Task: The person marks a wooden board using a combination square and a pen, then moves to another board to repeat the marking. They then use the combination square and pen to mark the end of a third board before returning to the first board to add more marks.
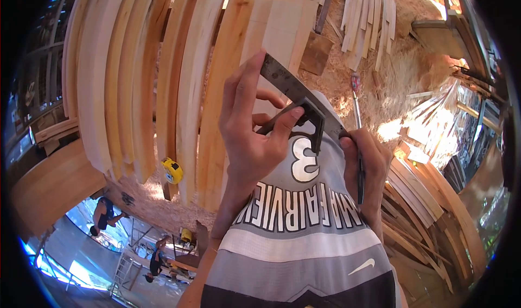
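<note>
A dark metal combination square [296,85] is held up in front of my grey jersey, its blade slanting down to the right. My left hand [249,129] grips it, thumb pressed at the head and index fingertip at the blade's upper end. My right hand [368,164] has its thumb and finger closed at the blade's lower end. Along the same hand runs a slim pen-like tool [357,110] with a red end, a silver shaft and a dark lower part. Long planed wooden boards [217,90] lie side by side beyond my left hand.
A yellow tape measure [172,170] sits on the boards at left. Sawdust [401,71] covers the ground, with thin wood strips [366,20] at the top right. More planks [418,191] are stacked at right. Two people [103,215] are in the background near a ladder [120,270].
</note>
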The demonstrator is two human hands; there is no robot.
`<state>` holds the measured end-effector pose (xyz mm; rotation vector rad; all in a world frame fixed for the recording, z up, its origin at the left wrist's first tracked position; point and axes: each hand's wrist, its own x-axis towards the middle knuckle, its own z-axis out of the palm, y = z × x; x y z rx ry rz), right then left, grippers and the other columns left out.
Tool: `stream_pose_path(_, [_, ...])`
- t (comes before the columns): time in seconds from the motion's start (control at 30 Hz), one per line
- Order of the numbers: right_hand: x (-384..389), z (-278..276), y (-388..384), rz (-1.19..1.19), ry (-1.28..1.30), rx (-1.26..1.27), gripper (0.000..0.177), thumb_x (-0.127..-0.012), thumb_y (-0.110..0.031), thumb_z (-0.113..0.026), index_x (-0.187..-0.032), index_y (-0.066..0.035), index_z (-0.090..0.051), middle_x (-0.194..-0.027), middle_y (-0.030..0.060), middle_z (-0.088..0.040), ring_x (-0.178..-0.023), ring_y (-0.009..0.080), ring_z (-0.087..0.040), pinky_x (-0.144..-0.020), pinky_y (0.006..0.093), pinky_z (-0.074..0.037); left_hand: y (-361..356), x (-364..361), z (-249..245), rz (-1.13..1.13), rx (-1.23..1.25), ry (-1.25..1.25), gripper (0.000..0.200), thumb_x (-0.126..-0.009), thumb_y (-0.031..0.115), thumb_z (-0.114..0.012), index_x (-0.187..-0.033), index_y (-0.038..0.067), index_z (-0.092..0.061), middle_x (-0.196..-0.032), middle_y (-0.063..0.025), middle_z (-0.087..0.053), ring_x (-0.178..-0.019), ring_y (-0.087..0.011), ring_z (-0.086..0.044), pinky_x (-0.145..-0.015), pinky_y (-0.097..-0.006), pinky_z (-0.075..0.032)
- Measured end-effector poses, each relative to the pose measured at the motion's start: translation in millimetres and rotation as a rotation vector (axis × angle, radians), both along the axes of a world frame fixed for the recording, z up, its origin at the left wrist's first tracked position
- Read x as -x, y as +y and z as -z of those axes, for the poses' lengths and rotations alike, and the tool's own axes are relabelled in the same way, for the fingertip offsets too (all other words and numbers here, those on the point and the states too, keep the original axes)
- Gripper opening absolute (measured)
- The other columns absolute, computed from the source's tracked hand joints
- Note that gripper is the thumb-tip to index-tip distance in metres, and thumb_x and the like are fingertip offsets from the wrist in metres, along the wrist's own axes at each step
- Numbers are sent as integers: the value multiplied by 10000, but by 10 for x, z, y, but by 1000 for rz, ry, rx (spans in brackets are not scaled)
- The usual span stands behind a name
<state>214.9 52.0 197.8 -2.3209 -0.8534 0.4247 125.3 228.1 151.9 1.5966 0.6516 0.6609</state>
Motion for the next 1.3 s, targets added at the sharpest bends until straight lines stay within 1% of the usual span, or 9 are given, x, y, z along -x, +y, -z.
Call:
stream_pose_path(0.07, [17,3,4,15,-3,-29,180,-969,-95,-696,-847,-11,-593,-680,157,-580,-537,340,-562,-517,413,-410,40,16,-22,-1,-84,18,739,-801,5,-839,-1473,-6,-531,-1336,-161,-553,-830,-139,-678,-518,-207,-573])
stream_pose_path(0.37, [48,10,-47,28,32,-39,195,-980,-115,-698,-853,-2,-601,-681,151,-589,-538,297,-578,-519,389,-417,61,38,-47,-40,-119,2,622,-831,31,-825,-1407,-19,-599,-1225,-150,-640,-793,-130,-670,-499,-205,-565])
stream_pose_path(0.5, [67,18,-44,56,44,-24,212,-987,-131,-696,-852,1,-600,-679,151,-585,-538,289,-573,-523,384,-420,66,30,-53,-45,-140,-2,621,-827,38,-832,-1403,-18,-606,-1250,-163,-648,-776,-128,-669,-489,-206,-552])
stream_pose_path(0.8, [91,15,-74,74,70,-54,258,-1004,-165,-692,-840,9,-594,-641,123,-537,-514,221,-504,-502,366,-372,80,50,-110,-48,-187,4,633,-812,38,-840,-1400,-15,-610,-1233,-163,-674,-762,-135,-671,-491,-208,-559])
stream_pose_path(0.87, [87,18,-74,72,55,-56,273,-1011,-175,-686,-834,12,-593,-642,124,-540,-513,211,-496,-501,355,-370,98,63,-105,2,-144,-21,666,-804,-14,-840,-1414,-46,-575,-1354,-161,-637,-869,-84,-661,-504,-146,-524])
stream_pose_path(0.9, [82,15,-74,72,55,-55,273,-1011,-175,-686,-834,12,-593,-642,124,-540,-513,211,-496,-501,355,-370,98,57,-114,2,-143,-20,666,-804,-14,-840,-1414,-46,-575,-1354,-161,-637,-869,-84,-661,-504,-146,-524])
stream_pose_path(0.97, [69,5,-74,94,76,-36,276,-1012,-181,-686,-837,12,-596,-643,123,-542,-509,207,-487,-501,353,-371,97,44,-142,-4,-28,-63,675,-790,-31,-839,-1409,-54,-569,-1414,-178,-606,-877,-90,-661,-520,-141,-530])
stream_pose_path(1.07, [46,38,-89,103,83,-67,281,-1014,-199,-685,-842,8,-605,-635,121,-541,-506,205,-484,-500,349,-369,104,72,-147,37,-113,-32,686,-776,-53,-835,-1410,-42,-574,-1428,-175,-595,-883,-102,-662,-544,-144,-545])
stream_pose_path(1.3, [-20,34,-112,71,92,-70,285,-1017,-214,-680,-852,9,-617,-612,121,-529,-505,206,-495,-496,349,-361,44,40,-215,-26,-120,17,704,-770,-5,-861,-1419,-5,-587,-1368,-158,-645,-844,-122,-669,-535,-162,-524])
